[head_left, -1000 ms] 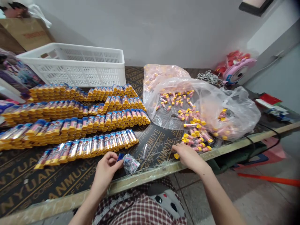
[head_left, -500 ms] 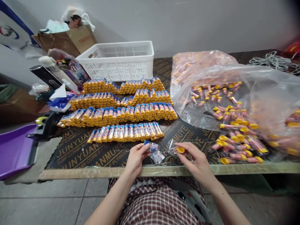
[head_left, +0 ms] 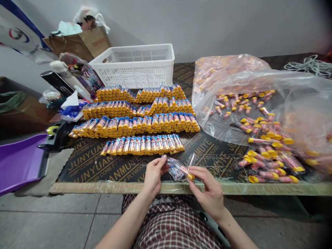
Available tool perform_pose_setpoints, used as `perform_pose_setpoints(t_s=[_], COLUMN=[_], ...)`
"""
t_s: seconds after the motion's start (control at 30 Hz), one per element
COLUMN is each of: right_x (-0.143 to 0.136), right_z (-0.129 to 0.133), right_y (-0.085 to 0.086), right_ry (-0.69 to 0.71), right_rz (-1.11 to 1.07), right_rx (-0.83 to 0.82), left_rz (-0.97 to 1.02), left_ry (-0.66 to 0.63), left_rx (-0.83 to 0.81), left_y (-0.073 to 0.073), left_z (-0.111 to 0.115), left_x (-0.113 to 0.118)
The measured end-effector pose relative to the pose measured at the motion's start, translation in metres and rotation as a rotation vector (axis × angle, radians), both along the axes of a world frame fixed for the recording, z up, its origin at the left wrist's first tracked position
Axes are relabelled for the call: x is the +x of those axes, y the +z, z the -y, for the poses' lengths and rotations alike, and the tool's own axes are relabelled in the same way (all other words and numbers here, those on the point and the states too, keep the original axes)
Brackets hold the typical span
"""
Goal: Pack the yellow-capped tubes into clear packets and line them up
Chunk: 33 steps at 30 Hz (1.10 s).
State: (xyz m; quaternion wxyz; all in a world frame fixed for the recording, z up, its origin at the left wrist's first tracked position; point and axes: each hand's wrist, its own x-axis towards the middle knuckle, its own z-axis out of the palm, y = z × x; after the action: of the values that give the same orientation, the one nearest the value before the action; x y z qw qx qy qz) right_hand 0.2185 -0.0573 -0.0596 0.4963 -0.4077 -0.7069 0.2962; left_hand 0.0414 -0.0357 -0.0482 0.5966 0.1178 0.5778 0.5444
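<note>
Left hand [head_left: 155,175]: over tabletop [head_left: 98,169], near front edge; thumb and fingertips nearly together, pinching a small blue piece [head_left: 163,156], mostly hidden.
Right hand [head_left: 208,192]: half-curled, thumb and forefinger around yellow end of held tube.
Held tube [head_left: 180,166]: clear, pink-red contents, tilted, between the 2 hands, mid-length of front edge; upper-left end meets left fingertips.
Packets [head_left: 175,175]: small, printed, beneath held tube, near front edge.
Clear tube [head_left: 192,159]: lying just behind held tube.
Stacked tubes [head_left: 145,144]: 4 rows, blue and yellow ends, left half, roughly parallel to front edge.
Loose tubes [head_left: 272,162]: heap toward right front, at mouth of clear bag [head_left: 233,80].
White basket [head_left: 137,72]: back edge, behind rows.
Tape dispenser [head_left: 55,138]: left edge.
</note>
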Motion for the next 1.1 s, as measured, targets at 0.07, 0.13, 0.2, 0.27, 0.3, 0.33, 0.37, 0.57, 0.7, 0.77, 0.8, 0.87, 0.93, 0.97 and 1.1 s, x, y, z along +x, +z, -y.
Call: perform_pose_setpoints(t_s=[0.07, 0.13, 0.2, 0.27, 0.3, 0.33, 0.37, 0.57, 0.7, 0.77, 0.8, 0.87, 0.93, 0.97, 1.1], right_x=[-0.001, -0.002, -0.002, -0.003, -0.003, -0.003, -0.003, -0.002, -0.002, -0.002, -0.002, -0.002, -0.002, -0.003, -0.009], right_z=[0.001, 0.002, 0.002, 0.002, 0.002, 0.001, 0.001, -0.005, -0.006, -0.005, -0.005, -0.004, -0.002, -0.002, -0.001], right_y=[-0.001, -0.003, -0.005, -0.007, -0.008, -0.008, -0.008, 0.000, -0.001, -0.003, -0.004, -0.006, -0.008, -0.008, -0.004], right_ry=[0.051, 0.112, 0.151, 0.148, 0.139, 0.131, 0.122, 0.264, 0.378, 0.377, 0.372, 0.365, 0.357, 0.353, 0.362], right_rz=[-0.010, -0.024, -0.035, -0.036, -0.022, 0.001, 0.027, 0.088, 0.042, 0.020, 0.007, -0.019, -0.039, -0.046, -0.030], right_rx=[-0.023, -0.059, -0.088, -0.096, -0.086, -0.067, -0.046, -0.082, -0.089, -0.094, -0.100, -0.117, -0.132, -0.137, -0.141], left_rz=[0.035, 0.070, 0.082, 0.076, 0.071, 0.067, 0.064, 0.041, 0.045, 0.049, 0.051, 0.054, 0.061, 0.064, 0.060], left_ry=[-0.033, -0.068, -0.080, -0.097, -0.114, -0.140, -0.174, -0.432, -0.507, -0.519, -0.519, -0.513, -0.512, -0.514, -0.496], left_rx=[0.040, 0.072, 0.082, 0.080, 0.076, 0.070, 0.065, 0.013, -0.004, -0.010, -0.014, -0.021, -0.024, -0.022, -0.007], left_y=[0.003, 0.006, 0.009, 0.011, 0.012, 0.012, 0.012, 0.012, 0.012, 0.014, 0.015, 0.017, 0.017, 0.017, 0.016], left_z=[0.002, 0.003, 0.003, 0.004, 0.005, 0.006, 0.007, 0.016, 0.020, 0.021, 0.021, 0.021, 0.021, 0.021, 0.023], left_x=[0.003, 0.004, 0.004, 0.004, 0.004, 0.005, 0.006, 0.013, 0.015, 0.015, 0.016, 0.015, 0.015, 0.016, 0.018])
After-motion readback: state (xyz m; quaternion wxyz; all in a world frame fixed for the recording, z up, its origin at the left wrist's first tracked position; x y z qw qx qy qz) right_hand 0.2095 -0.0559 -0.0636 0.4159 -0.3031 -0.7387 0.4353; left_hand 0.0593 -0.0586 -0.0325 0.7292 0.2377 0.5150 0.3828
